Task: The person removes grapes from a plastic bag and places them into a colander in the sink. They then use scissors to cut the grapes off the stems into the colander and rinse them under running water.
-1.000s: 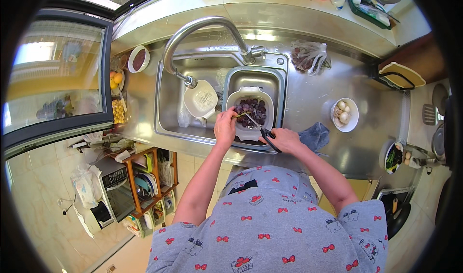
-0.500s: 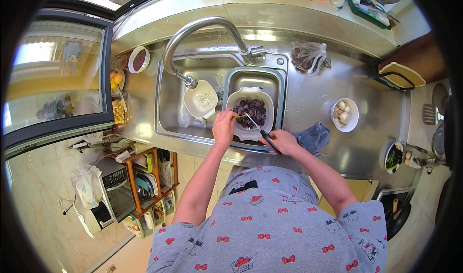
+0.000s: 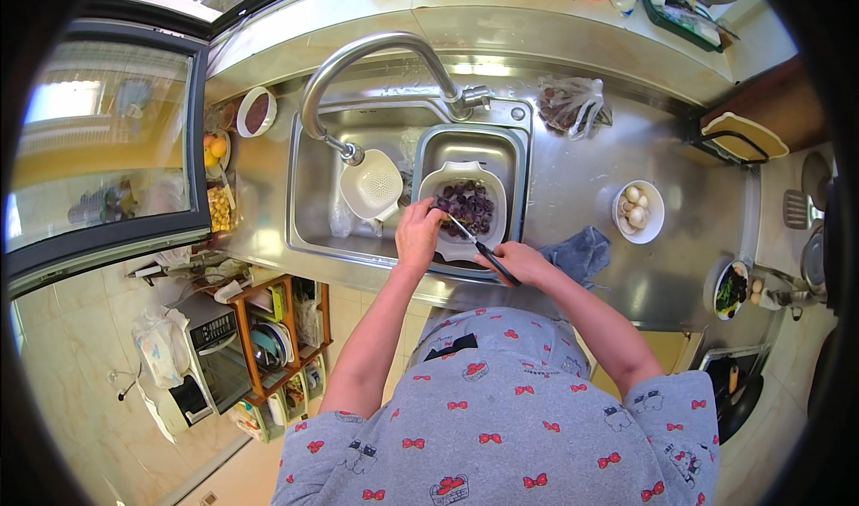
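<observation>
Dark purple grapes lie in a white bowl, which sits inside a grey-rimmed basin in the sink. At the bowl's left edge my left hand is closed, its fingertips pinching a small yellowish-green grape stem. My right hand grips a pair of black-handled scissors over the bowl's near right side. The blades point up and left, with their tips close to the left fingers. Whether the blades touch the stem is too small to tell.
A white strainer stands in the sink under the arched faucet. On the counter to the right are a grey-blue cloth, a white bowl of mushrooms and a clear plastic bag. An open window frame juts in at the left.
The scissors and my right hand have shifted slightly left, with the tips nearer my left fingers. My left hand stays nearly in place.
</observation>
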Demonstrator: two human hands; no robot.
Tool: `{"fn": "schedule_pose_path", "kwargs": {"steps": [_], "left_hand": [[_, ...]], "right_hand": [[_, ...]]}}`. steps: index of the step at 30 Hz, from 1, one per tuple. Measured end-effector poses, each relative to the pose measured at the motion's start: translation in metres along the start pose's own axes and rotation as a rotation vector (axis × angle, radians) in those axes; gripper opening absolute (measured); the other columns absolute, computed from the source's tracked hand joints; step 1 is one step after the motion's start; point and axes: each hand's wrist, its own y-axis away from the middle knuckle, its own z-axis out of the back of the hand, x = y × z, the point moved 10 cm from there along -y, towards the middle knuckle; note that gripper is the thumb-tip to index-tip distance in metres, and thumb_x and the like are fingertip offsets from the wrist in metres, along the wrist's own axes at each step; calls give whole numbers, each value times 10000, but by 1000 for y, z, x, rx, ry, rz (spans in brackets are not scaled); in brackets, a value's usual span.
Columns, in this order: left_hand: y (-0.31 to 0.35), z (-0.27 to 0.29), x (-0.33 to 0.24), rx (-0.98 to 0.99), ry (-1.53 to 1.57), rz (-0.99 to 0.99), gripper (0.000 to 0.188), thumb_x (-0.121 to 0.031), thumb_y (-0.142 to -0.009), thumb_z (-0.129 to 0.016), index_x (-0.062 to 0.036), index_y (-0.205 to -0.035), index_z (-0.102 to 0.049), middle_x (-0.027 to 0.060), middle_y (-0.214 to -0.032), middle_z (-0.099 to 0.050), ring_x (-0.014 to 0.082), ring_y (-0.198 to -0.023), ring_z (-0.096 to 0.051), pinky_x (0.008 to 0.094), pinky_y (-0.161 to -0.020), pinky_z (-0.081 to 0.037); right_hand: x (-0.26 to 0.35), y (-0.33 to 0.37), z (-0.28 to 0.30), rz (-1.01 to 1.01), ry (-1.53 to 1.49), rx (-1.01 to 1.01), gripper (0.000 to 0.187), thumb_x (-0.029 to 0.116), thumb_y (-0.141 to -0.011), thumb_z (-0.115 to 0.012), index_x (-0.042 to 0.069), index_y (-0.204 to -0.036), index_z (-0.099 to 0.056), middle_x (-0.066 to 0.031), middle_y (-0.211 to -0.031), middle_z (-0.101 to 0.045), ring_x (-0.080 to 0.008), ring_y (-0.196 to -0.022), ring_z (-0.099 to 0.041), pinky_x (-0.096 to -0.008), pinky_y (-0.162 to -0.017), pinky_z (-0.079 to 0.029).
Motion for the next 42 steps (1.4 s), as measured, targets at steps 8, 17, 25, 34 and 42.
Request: {"fn": "schedule_pose_path", "kwargs": {"steps": [8,17,25,34,42], "left_hand": [[2,1,10,-18,106,110,157,-34,-793,-673,-100,-933,-654,105,-1131,-658,309,-1078,-595,402,-902,-495],[23,-57,78,40,696,594,152,-17,-848,-629,-43,-996,-600,80,-919,-671,166,-827,-634,291,-775,-495],[28,-73,74,66,1074,805,283,43,-837,-532,-60,-1100,-530,21,-919,-642,92,-789,-582,253,-686,-465],[36,-77,69,154,1091,945,383,-15,-868,-508,-159,-1222,-526,6,-1008,-634,109,-866,-605,298,-720,-493],[35,-81,61,227,1179,1007,392,-18,-852,-518,-180,-1207,-560,-4,-1048,-642,131,-919,-631,312,-777,-511]], "right_hand": [[-2,-10,-1,23,-24,-63,714,757,-825,-514,84,-643,-670,-29,-559,-641,-187,-610,-676,-341,-629,-508],[-25,-12,2,91,-574,-94,579,602,-874,-628,34,-765,-599,-36,-540,-567,-141,-481,-580,-285,-476,-441],[1,-1,-20,39,-925,190,538,634,-905,-555,104,-820,-575,13,-562,-553,-114,-464,-533,-244,-456,-418],[21,2,-22,78,-918,256,556,667,-896,-529,115,-843,-569,27,-583,-549,-103,-488,-540,-236,-458,-404],[21,1,-31,7,-817,277,604,725,-857,-529,124,-831,-583,27,-588,-569,-102,-493,-566,-231,-457,-401]]}}
